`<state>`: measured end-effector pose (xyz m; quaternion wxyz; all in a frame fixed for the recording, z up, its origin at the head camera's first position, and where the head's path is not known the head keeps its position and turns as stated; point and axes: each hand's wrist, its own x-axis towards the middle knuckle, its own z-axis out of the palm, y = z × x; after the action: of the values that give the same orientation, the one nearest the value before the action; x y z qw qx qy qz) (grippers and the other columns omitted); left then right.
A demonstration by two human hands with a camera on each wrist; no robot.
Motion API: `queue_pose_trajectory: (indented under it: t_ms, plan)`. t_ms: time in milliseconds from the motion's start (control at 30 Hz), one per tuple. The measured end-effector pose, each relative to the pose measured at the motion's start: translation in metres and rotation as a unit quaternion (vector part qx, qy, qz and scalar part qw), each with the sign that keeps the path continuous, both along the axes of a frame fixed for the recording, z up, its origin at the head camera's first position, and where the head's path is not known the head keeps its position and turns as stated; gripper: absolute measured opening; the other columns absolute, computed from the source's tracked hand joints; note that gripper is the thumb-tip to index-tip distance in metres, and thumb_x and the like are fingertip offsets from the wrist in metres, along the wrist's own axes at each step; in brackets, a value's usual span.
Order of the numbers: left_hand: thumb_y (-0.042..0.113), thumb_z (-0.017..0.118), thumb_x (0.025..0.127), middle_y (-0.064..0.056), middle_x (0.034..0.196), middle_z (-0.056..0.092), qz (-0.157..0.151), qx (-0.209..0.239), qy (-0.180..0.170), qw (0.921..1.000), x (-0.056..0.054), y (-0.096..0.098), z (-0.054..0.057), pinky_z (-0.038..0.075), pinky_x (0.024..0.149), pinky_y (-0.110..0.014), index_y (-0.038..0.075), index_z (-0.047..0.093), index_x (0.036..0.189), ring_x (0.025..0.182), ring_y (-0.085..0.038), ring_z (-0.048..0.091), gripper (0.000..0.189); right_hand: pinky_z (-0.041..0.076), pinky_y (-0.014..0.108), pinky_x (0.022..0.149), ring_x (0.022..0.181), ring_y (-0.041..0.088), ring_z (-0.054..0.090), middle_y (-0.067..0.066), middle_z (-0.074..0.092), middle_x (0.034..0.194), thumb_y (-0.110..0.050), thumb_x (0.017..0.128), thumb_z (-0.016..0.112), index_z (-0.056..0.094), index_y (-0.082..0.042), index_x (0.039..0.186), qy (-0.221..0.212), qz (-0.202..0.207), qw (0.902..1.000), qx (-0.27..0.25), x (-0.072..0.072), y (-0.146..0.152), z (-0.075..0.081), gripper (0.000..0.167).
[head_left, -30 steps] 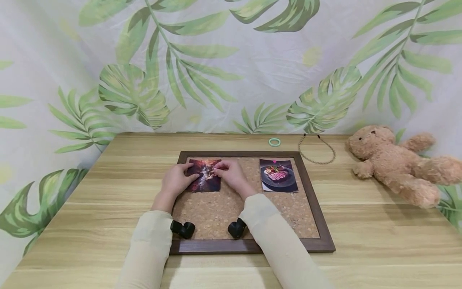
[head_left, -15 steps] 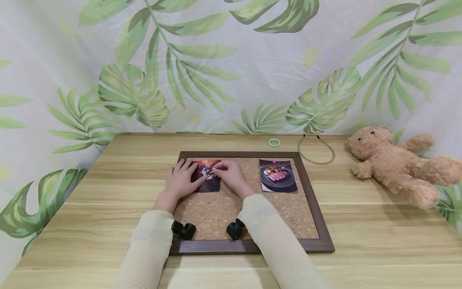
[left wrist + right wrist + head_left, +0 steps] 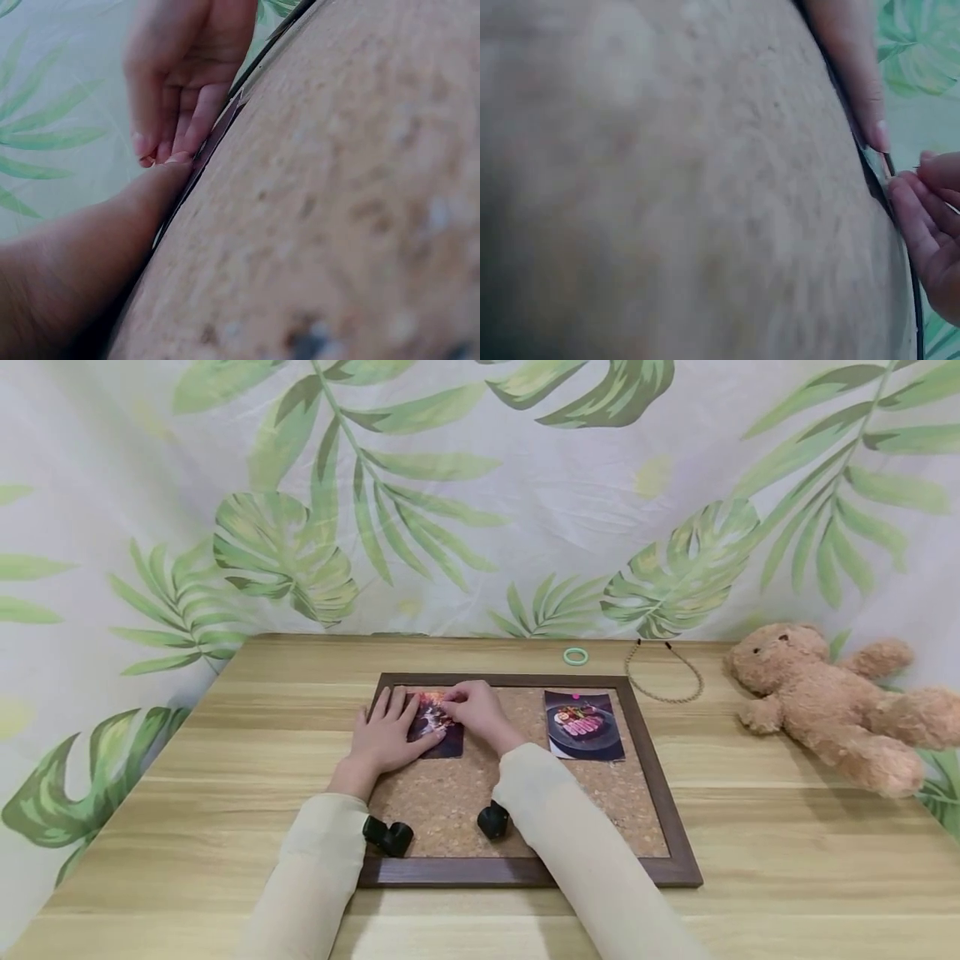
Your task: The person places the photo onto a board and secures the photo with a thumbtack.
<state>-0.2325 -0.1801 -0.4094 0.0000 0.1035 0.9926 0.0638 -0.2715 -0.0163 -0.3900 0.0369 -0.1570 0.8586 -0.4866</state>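
Observation:
My left hand (image 3: 381, 737) lies flat with spread fingers over the left side of a dark, orange-topped photo (image 3: 447, 745) on a framed cork board (image 3: 442, 802). Thumb and index finger of my right hand (image 3: 482, 710) pinch a small pin (image 3: 917, 166) over the upper part of that photo. Its thin point shows in the right wrist view; the head view hides most of it behind the fingers. In the left wrist view, the right hand (image 3: 191, 67) hangs above the left thumb, close over the photo's surface.
A second photo of plated food (image 3: 587, 731), with a pink pushpin (image 3: 576, 697) at its top, is on the board's right side. Behind the board lie a green ring (image 3: 575, 657) and a thin braided headband (image 3: 675, 699). A teddy bear (image 3: 821, 702) lies at the right.
My left hand has gone from gripping the photo's left edge to lying flat across it. The right hand keeps its pinch and has tilted up slightly over the photo.

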Motion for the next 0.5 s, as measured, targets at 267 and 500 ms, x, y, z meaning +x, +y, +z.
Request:
queue_pose_trajectory:
  t_ms: [267,500]
  plan:
    - [0.066,0.032,0.079,-0.015,0.141,0.011,0.000,0.005,-0.005,1.0000,0.004,0.003,0.004,0.008,0.093,-0.057,0.013,0.020,0.139,0.127,-0.032,0.002,0.080,0.041,0.023,0.066,0.076,0.012,0.054,0.001,0.062,0.079,-0.013,0.080,0.062,0.067,-0.006,0.083,-0.006,-0.067,0.9976,0.014,-0.012,-0.017,-0.002,0.009]
    - [0.068,0.030,0.078,-0.015,0.142,0.011,0.001,-0.001,-0.001,1.0000,0.003,0.000,0.003,0.007,0.093,-0.057,0.013,0.019,0.139,0.128,-0.031,0.001,0.082,0.042,0.026,0.068,0.079,0.013,0.055,-0.001,0.062,0.082,-0.017,0.080,0.061,0.068,-0.011,0.084,-0.001,-0.083,0.9954,0.049,-0.013,-0.028,-0.003,0.009]
